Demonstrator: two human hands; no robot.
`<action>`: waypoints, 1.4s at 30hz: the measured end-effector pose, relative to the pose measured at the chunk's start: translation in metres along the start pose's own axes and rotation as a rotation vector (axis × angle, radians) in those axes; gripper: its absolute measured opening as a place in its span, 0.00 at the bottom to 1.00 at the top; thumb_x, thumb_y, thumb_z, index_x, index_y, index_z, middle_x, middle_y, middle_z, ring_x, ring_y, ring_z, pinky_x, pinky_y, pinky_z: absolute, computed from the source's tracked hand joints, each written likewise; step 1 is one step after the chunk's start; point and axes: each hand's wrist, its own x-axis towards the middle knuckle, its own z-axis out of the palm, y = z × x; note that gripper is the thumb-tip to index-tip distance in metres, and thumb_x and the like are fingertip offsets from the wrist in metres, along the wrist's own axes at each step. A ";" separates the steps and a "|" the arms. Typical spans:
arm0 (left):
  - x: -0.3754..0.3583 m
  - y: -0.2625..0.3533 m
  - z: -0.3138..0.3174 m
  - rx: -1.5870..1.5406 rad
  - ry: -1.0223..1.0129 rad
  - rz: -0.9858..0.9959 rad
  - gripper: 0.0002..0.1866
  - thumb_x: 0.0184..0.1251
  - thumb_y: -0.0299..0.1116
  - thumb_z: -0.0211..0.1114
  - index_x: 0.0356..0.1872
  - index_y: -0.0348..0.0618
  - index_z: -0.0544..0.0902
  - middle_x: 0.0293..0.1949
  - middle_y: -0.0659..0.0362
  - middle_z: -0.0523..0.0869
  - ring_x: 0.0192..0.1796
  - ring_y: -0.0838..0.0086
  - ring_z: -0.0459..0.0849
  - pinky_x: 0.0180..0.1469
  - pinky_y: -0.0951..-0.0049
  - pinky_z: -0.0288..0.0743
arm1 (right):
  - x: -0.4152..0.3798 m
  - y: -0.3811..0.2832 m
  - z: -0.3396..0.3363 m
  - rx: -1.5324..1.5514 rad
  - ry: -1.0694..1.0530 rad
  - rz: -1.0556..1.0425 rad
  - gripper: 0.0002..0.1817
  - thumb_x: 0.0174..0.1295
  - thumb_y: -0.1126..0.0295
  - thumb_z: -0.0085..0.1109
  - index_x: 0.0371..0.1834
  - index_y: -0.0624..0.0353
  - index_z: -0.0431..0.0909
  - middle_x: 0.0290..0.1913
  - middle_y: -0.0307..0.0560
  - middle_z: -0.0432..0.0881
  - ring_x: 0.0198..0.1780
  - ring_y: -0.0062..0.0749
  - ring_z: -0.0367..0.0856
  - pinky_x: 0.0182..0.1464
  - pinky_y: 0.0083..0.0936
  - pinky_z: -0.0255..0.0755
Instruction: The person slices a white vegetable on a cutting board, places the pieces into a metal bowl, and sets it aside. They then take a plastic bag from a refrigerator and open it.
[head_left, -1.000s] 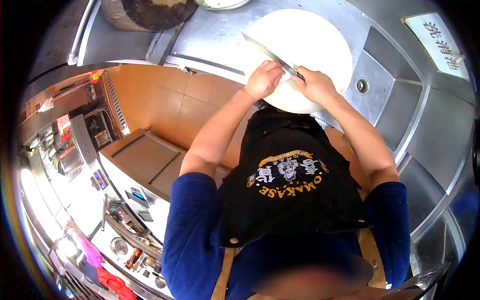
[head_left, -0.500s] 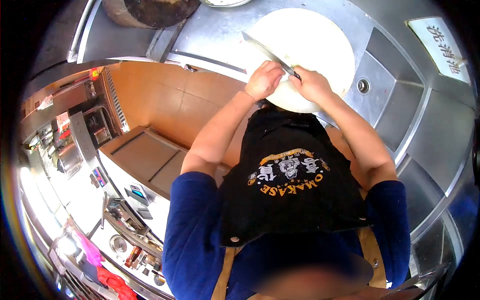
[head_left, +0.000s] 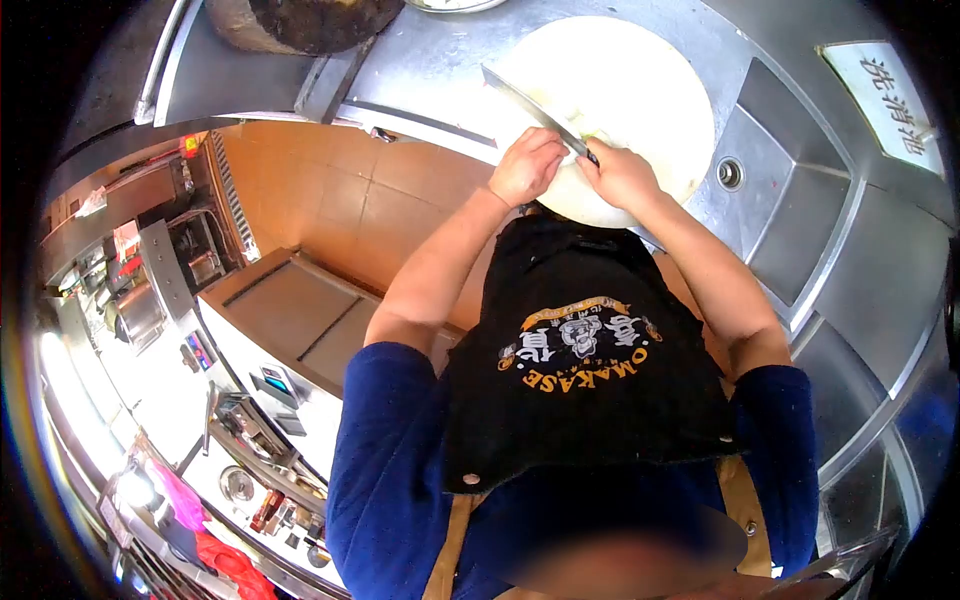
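A knife [head_left: 530, 104] lies slantwise over the round white cutting board [head_left: 640, 75], its blade pointing to the far left. My right hand [head_left: 622, 178] is wrapped round its dark handle. Close beside the blade, on the near side, my left hand [head_left: 528, 167] is closed with its fingers bent together at the board's left edge. Whatever its fingertips hold is hidden or too small to name. A few pale greenish bits [head_left: 598, 133] rest on the board just beyond the knife handle; glare washes out their detail.
Right of the board is a steel sink [head_left: 790, 200] with a drain [head_left: 730, 174]. A thick round wooden block [head_left: 300, 22] stands at the far left, and a plate's rim [head_left: 455, 6] shows at the top. A brown-topped cabinet [head_left: 300, 315] stands behind on the left.
Both hands and the knife stay almost in place, with only a slight shift. More of the pale bits show beyond the knife handle now.
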 end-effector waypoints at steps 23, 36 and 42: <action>-0.025 -0.005 -0.001 -0.002 0.039 -0.047 0.10 0.58 0.21 0.69 0.41 0.39 0.84 0.48 0.53 0.83 0.51 0.56 0.81 0.54 0.63 0.79 | -0.013 -0.028 -0.009 -0.064 -0.081 0.025 0.17 0.73 0.54 0.51 0.54 0.52 0.77 0.38 0.57 0.86 0.41 0.57 0.85 0.42 0.50 0.77; -0.029 -0.005 0.000 -0.027 0.057 -0.068 0.10 0.55 0.21 0.69 0.40 0.40 0.85 0.45 0.53 0.84 0.49 0.56 0.83 0.52 0.63 0.80 | -0.005 -0.033 0.003 0.003 -0.004 0.002 0.17 0.73 0.53 0.52 0.50 0.54 0.76 0.36 0.59 0.85 0.40 0.59 0.84 0.42 0.51 0.76; -0.024 0.003 0.004 -0.015 0.095 -0.036 0.10 0.55 0.22 0.68 0.39 0.39 0.84 0.44 0.53 0.83 0.48 0.56 0.82 0.51 0.62 0.79 | 0.000 -0.024 0.017 -0.019 -0.013 0.040 0.18 0.72 0.52 0.52 0.48 0.56 0.75 0.38 0.56 0.86 0.42 0.57 0.84 0.44 0.50 0.76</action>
